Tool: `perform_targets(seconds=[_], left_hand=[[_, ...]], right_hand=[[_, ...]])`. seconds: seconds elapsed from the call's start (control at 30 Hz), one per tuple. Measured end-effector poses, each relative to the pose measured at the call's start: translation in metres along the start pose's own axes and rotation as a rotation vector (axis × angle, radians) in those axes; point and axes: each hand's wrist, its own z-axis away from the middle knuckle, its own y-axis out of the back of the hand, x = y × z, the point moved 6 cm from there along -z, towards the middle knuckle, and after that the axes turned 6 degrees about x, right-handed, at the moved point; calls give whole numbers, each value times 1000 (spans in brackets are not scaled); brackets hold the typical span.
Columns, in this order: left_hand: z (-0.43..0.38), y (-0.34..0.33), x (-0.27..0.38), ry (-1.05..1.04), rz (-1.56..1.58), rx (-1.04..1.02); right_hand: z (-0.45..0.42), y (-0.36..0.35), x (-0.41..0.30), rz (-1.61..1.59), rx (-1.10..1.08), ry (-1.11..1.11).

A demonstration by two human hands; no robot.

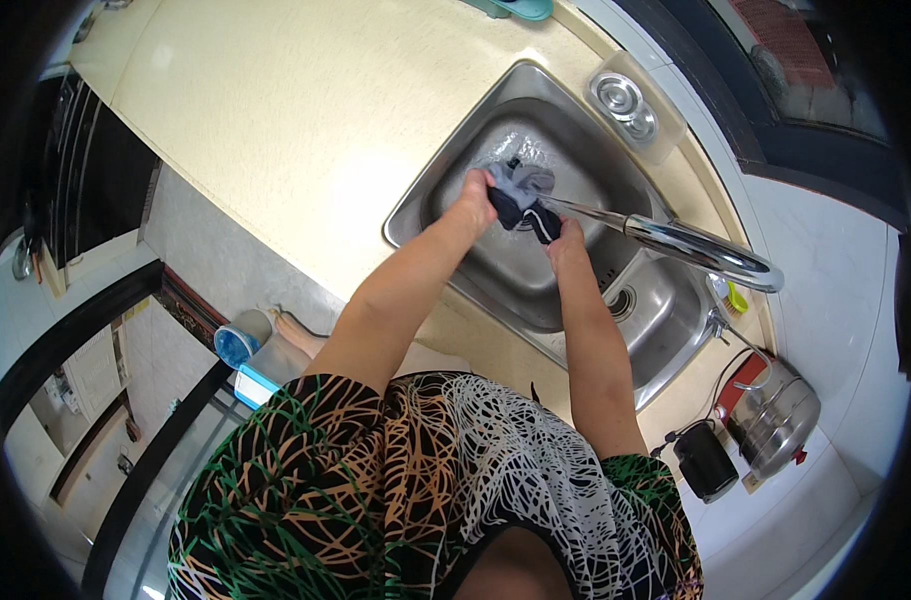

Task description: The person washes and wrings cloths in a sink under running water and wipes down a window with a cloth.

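Over the large basin of a stainless steel sink (515,281), water runs from a chrome faucet (695,244) onto a wet dark-and-grey cloth item (512,199) with a white stripe. My left hand (478,196) grips its left side, where grey and dark fabric meet. At the lower right end, my right hand (567,236) holds the dark part with the stripe. The fabric hangs bunched between both hands, above the drain. Its exact kind cannot be told. Water splashes on the basin floor just beyond it.
A clear plastic tray (639,109) with round metal lids or strainers stands behind the sink. The small basin (662,307) lies right, near a green brush (737,298). Farther right are a steel appliance (774,412) and a black device (705,461). A bucket (239,339) stands at lower left.
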Motion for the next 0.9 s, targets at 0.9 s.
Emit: perform_targets(seconds=[0.9], left_hand=[[-15,2,-8,-225,-371,11]], right_hand=[[44,4,-3,425,-199,-314]])
